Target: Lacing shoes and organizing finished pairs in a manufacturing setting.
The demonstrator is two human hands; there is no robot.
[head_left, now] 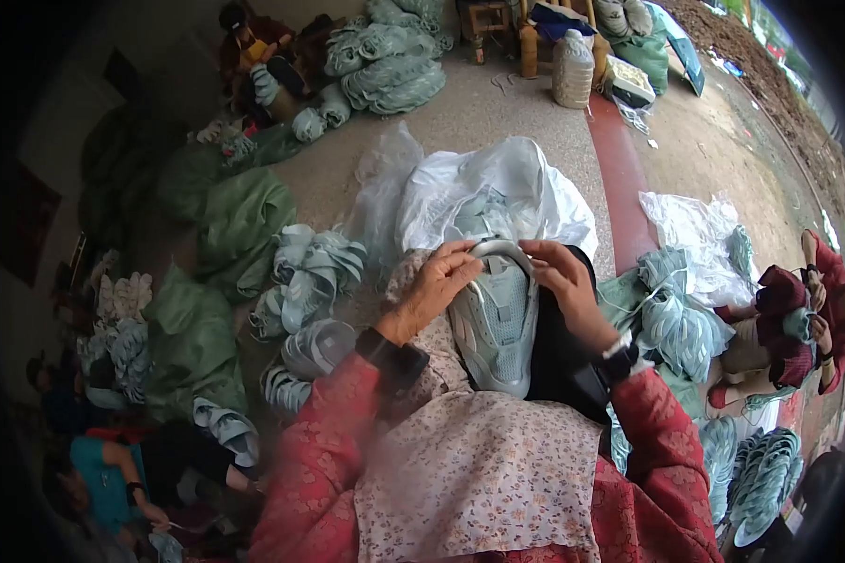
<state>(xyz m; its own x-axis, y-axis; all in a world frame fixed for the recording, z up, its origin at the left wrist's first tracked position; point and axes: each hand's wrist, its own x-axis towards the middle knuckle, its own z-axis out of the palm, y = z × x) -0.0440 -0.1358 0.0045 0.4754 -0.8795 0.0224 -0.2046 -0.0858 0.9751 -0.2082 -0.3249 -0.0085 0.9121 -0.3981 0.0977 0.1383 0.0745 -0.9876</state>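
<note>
A pale blue-green shoe upper with mesh panels rests on my lap, its toe toward me and its padded grey collar at the far end. My left hand pinches the left side of that collar between thumb and fingers. On the opposite side, my right hand grips the collar's right edge, with the index finger near the rim. Beneath the upper lie a floral apron and a dark cloth. Just beyond my hands is a white plastic sack with more pale pieces in it.
Bundles of pale uppers lie left of me, beside green sacks. More bundles sit to the right, near a seated person in dark red. Other people work at far left and lower left. A large plastic jug stands ahead.
</note>
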